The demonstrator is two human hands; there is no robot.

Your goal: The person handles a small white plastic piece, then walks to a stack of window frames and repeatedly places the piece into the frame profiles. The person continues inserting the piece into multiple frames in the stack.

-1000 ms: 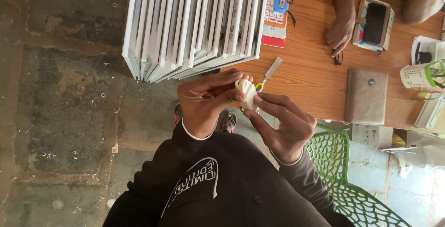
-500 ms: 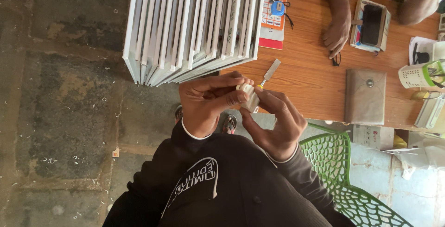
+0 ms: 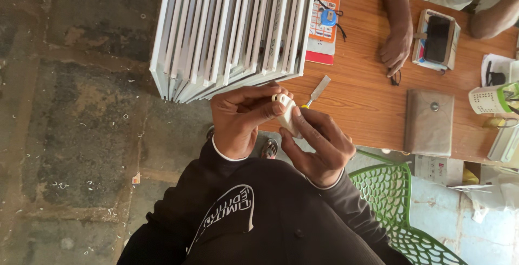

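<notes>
White plastic fitting (image 3: pixel 285 114) sits clamped between our left hand (image 3: pixel 240 116) and right hand (image 3: pixel 316 146), just below the stacked white panels (image 3: pixel 232 27); work on it looks unfinished, screwdriver (image 3: pixel 318 90) lying beside.

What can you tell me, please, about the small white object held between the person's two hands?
The small white plastic-looking object is smooth and rounded, slightly elongated, and largely hidden by fingers, so its full shape cannot be told. It is held in the air in front of the edge of the brown wooden table, just below the stack of white flat panels. The left hand pinches its upper end, while the right hand grips it from below. Behind it shows a yellow-handled screwdriver.
</notes>
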